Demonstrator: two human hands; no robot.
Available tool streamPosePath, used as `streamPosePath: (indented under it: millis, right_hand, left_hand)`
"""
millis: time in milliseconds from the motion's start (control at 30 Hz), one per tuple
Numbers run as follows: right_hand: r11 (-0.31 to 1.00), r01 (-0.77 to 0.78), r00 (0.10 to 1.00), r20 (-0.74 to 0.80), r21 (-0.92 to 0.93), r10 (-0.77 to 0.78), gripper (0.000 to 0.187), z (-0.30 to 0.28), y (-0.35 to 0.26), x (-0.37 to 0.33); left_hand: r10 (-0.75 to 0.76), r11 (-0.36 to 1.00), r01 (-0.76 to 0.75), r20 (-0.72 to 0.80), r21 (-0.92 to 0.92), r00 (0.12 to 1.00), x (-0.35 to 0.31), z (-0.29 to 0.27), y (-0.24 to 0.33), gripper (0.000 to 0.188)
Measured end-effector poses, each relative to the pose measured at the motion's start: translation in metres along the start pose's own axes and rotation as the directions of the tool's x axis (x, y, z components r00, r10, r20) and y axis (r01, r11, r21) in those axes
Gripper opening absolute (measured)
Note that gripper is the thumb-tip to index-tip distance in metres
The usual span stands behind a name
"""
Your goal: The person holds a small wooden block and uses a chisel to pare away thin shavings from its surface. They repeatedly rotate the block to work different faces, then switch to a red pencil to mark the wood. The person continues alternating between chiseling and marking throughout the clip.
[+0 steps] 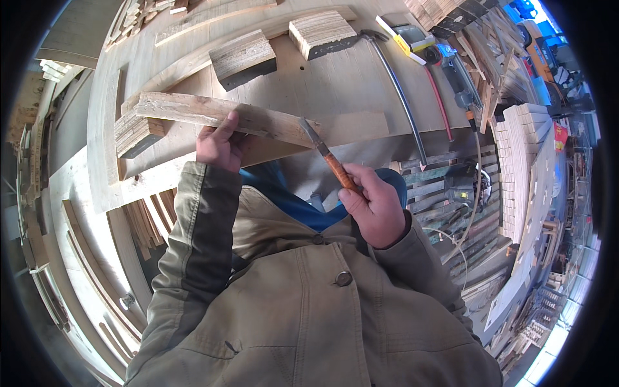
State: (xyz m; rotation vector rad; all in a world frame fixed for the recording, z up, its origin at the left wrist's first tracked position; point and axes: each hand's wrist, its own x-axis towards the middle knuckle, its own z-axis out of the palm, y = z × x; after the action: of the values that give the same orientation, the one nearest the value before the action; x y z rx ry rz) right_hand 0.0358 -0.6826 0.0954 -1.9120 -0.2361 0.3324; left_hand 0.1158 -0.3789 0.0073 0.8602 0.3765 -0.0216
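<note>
My left hand (220,142) is closed round a pale wooden slat (264,121) near its middle, thumb on the upper face. The slat's left end rests over a wooden block (137,134) on the bench, and its right end reaches past the bench's near edge. In my right hand (377,203) is a knife (336,169) with an orange-brown handle and a narrow, bent metal blade. The fingers wrap round the handle's lower part. The blade tip is at the slat's right end; whether it touches the wood I cannot tell.
Two thick wooden blocks, a left one (242,58) and a right one (321,33), lie on the bench (284,80). To their right are a long metal bar with a hooked head (400,90), a red-handled tool (438,100) and a hosed power tool (461,84). Stacked wood (519,168) stands farther right.
</note>
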Motion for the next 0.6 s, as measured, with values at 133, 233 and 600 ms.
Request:
streamPosePath:
  millis: [133,233,600]
  right_hand:
    - [0.996,0.019,1.000,0.000,-0.088,-0.019,0.040,0.003,-0.001,0.003]
    - [0.988,0.087,0.995,-0.036,-0.125,-0.092,0.040,0.000,-0.005,0.000]
    - [0.996,0.029,0.998,-0.054,-0.080,-0.034,0.041,-0.001,0.004,-0.001]
  left_hand:
    - [0.147,0.984,-0.143,-0.036,0.109,0.988,-0.001,0.005,-0.005,0.028]
    - [0.209,0.974,-0.204,-0.046,0.098,0.977,-0.002,0.010,-0.009,0.026]
    - [0.254,0.953,-0.232,-0.096,0.194,0.963,0.000,0.009,-0.009,0.027]
